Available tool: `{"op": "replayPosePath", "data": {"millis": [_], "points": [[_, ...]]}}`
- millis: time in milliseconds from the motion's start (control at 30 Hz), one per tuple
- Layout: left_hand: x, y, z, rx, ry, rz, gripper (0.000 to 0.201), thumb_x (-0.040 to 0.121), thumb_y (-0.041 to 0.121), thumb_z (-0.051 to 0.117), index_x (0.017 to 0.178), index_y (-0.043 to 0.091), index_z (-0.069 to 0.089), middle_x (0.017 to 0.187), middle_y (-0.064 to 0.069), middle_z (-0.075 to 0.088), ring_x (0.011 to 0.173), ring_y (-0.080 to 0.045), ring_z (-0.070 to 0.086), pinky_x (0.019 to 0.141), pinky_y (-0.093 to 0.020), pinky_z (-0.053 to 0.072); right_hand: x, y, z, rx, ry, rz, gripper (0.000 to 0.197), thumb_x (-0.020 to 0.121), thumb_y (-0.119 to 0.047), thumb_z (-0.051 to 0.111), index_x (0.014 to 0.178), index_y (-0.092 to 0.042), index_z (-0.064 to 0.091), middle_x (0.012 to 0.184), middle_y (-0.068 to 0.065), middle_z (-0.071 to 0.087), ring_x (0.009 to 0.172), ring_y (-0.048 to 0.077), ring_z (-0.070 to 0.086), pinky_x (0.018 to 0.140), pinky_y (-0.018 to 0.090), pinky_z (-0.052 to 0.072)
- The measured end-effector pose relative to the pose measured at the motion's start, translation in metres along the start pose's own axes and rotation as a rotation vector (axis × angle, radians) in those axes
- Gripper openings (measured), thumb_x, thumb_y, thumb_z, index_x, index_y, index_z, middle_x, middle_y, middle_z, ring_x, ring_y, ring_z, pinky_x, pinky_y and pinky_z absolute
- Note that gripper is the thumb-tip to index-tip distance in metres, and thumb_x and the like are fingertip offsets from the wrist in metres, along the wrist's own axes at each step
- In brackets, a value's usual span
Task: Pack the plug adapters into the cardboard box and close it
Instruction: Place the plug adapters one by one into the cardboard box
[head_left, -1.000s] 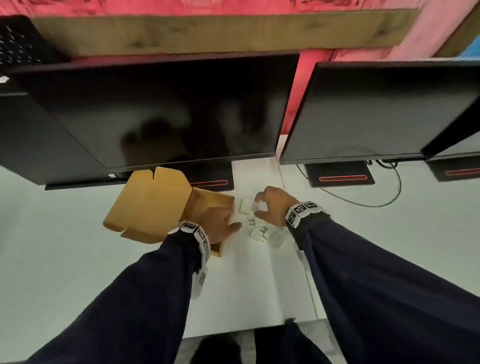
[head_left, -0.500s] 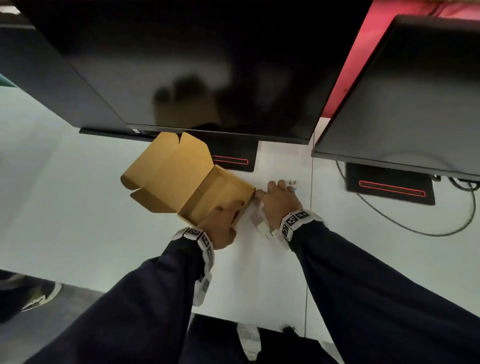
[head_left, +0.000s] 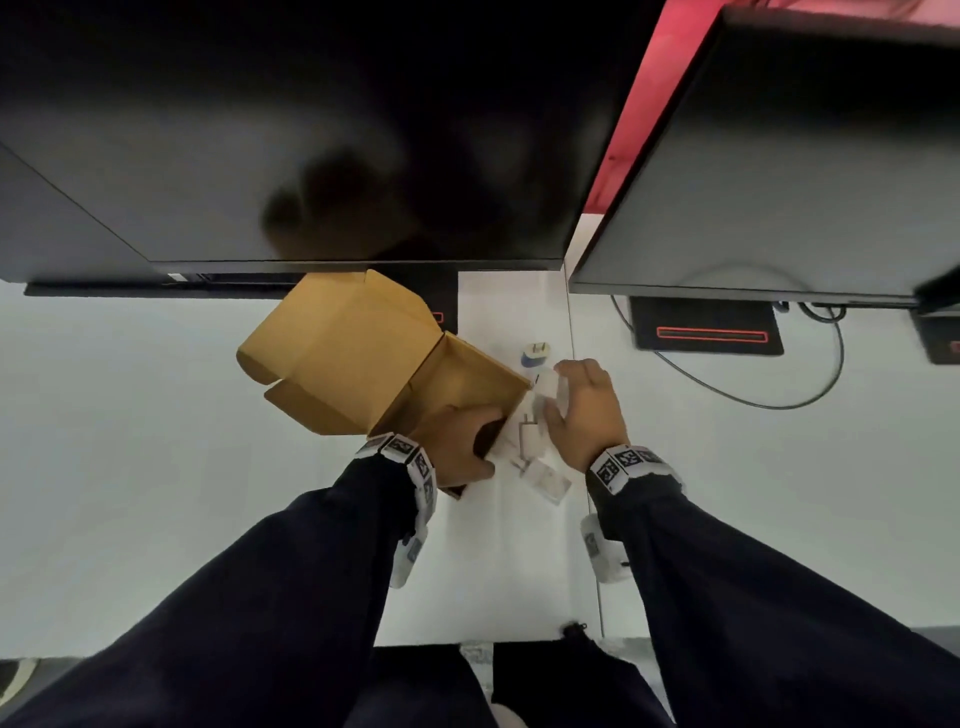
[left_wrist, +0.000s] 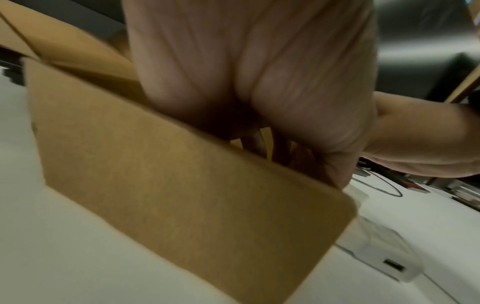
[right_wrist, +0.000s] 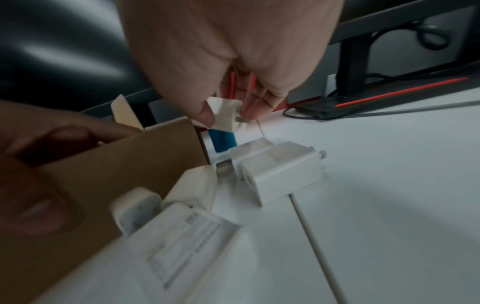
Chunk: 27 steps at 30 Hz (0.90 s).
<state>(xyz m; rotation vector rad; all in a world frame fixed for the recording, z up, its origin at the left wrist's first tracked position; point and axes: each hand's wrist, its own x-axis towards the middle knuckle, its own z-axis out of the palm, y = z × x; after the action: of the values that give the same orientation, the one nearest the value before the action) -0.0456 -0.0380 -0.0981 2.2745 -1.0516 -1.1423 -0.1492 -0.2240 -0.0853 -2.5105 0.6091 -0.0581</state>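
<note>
While the packing is under way: one small white adapter (right_wrist: 225, 115) is lifted just beside the open cardboard box (head_left: 457, 384).
Adapter in hand: pinched between thumb and fingertips of the right hand (head_left: 584, 410); its metal prongs point toward the fingers.
How it should handle: likely light, hard and smooth plastic, so a grip on the flat sides of the body seems safer than one on the prongs; probably not fragile, though it could slip.
Other adapters: several white ones (right_wrist: 281, 170) lie on the table right against the box's side wall, and a blue one (head_left: 535, 354) stands a little further back.
Box: brown, stiff-looking card, lid flap (head_left: 337, 353) thrown back and open; whether anything is inside cannot be told.
Left hand (head_left: 457, 441): grips the near wall of the box, fingers curled over the rim into the inside, thumb outside.
Table (head_left: 130, 441): white and smooth.
Further out: dark monitors (head_left: 311, 130) hang over the back of the table, with a black cable (head_left: 810, 395) looping on the right.
</note>
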Motion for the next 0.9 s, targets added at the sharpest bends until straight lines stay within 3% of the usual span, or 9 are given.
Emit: {"op": "replayPosePath", "data": {"millis": [133, 267, 400, 500, 533, 633, 700, 800, 900], "points": [[0.001, 0.009, -0.001, 0.05, -0.02, 0.075, 0.039, 0.078, 0.022, 0.078, 0.093, 0.027, 0.042, 0.082, 0.013, 0.046, 0.082, -0.019, 0.048, 0.063, -0.023, 0.035, -0.01, 0.004, -0.004, 0.073, 0.163, 0.034, 0.042, 0.081, -0.018, 0.073, 0.119, -0.006, 0.06, 0.114, 0.013, 0.056, 0.102, 0.031, 0.055, 0.088, 0.031, 0.043], [-0.015, 0.001, -0.005, 0.178, -0.128, 0.112, 0.041, 0.082, 0.039, 0.075, 0.117, 0.022, 0.061, 0.11, 0.001, 0.067, 0.099, -0.024, 0.062, 0.084, -0.035, 0.052, -0.013, -0.012, -0.008, 0.13, 0.255, -0.008, 0.041, 0.078, -0.016, 0.077, 0.115, -0.007, 0.061, 0.106, 0.01, 0.057, 0.09, 0.025, 0.057, 0.08, 0.028, 0.043], [-0.035, -0.005, -0.013, 0.243, -0.152, 0.179, 0.05, 0.082, 0.055, 0.074, 0.119, 0.023, 0.064, 0.088, 0.009, 0.065, 0.078, -0.014, 0.061, 0.069, -0.027, 0.05, -0.005, -0.055, 0.0, 0.128, -0.035, -0.158, 0.046, 0.083, -0.026, 0.076, 0.124, -0.014, 0.059, 0.105, 0.005, 0.059, 0.079, 0.016, 0.055, 0.073, 0.022, 0.042], [-0.052, -0.024, -0.019, 0.221, 0.009, 0.234, 0.051, 0.079, 0.066, 0.064, 0.11, 0.025, 0.07, 0.109, 0.004, 0.072, 0.098, -0.016, 0.064, 0.087, -0.035, 0.054, 0.005, -0.085, 0.023, -0.021, -0.231, -0.181, 0.042, 0.088, -0.039, 0.065, 0.125, -0.023, 0.054, 0.107, 0.007, 0.062, 0.085, 0.026, 0.063, 0.076, 0.036, 0.053], [-0.059, -0.034, -0.02, 0.202, 0.127, 0.225, 0.044, 0.083, 0.062, 0.06, 0.101, 0.023, 0.073, 0.105, 0.003, 0.073, 0.096, -0.017, 0.065, 0.085, -0.036, 0.054, 0.006, -0.092, 0.029, -0.069, -0.26, -0.188, 0.037, 0.088, -0.04, 0.062, 0.119, -0.022, 0.055, 0.11, 0.008, 0.063, 0.087, 0.03, 0.064, 0.076, 0.039, 0.055], [-0.085, -0.062, -0.024, 0.136, 0.597, 0.093, 0.041, 0.091, 0.047, 0.051, 0.066, 0.016, 0.062, 0.065, 0.002, 0.063, 0.059, -0.023, 0.059, 0.055, -0.033, 0.047, 0.009, -0.109, 0.046, -0.151, -0.321, -0.185, 0.021, 0.089, -0.032, 0.062, 0.091, -0.018, 0.047, 0.11, 0.01, 0.063, 0.092, 0.034, 0.062, 0.076, 0.036, 0.049], [-0.099, -0.074, -0.022, 0.093, 0.787, -0.017, 0.046, 0.091, 0.045, 0.048, 0.056, 0.015, 0.053, 0.052, 0.004, 0.05, 0.046, -0.023, 0.049, 0.046, -0.029, 0.039, 0.01, -0.116, 0.053, -0.195, -0.373, -0.181, 0.022, 0.089, -0.03, 0.063, 0.086, -0.019, 0.044, 0.107, 0.01, 0.062, 0.094, 0.033, 0.06, 0.075, 0.035, 0.046], [-0.112, -0.077, -0.015, 0.132, 0.636, -0.178, 0.052, 0.093, 0.05, 0.046, 0.056, 0.016, 0.056, 0.054, -0.002, 0.059, 0.052, -0.027, 0.058, 0.051, -0.032, 0.049, 0.01, -0.123, 0.063, -0.223, -0.428, -0.18, 0.023, 0.088, -0.031, 0.064, 0.085, -0.018, 0.046, 0.104, 0.01, 0.064, 0.095, 0.03, 0.061, 0.075, 0.032, 0.041], [-0.115, -0.072, -0.018, 0.236, 0.537, -0.302, 0.047, 0.099, 0.046, 0.047, 0.072, 0.013, 0.067, 0.074, -0.01, 0.068, 0.07, -0.033, 0.066, 0.066, -0.038, 0.057, 0.009, -0.127, 0.074, -0.224, -0.467, -0.173, 0.027, 0.087, -0.034, 0.067, 0.083, -0.021, 0.044, 0.104, 0.011, 0.065, 0.094, 0.029, 0.06, 0.074, 0.031, 0.04]]}}
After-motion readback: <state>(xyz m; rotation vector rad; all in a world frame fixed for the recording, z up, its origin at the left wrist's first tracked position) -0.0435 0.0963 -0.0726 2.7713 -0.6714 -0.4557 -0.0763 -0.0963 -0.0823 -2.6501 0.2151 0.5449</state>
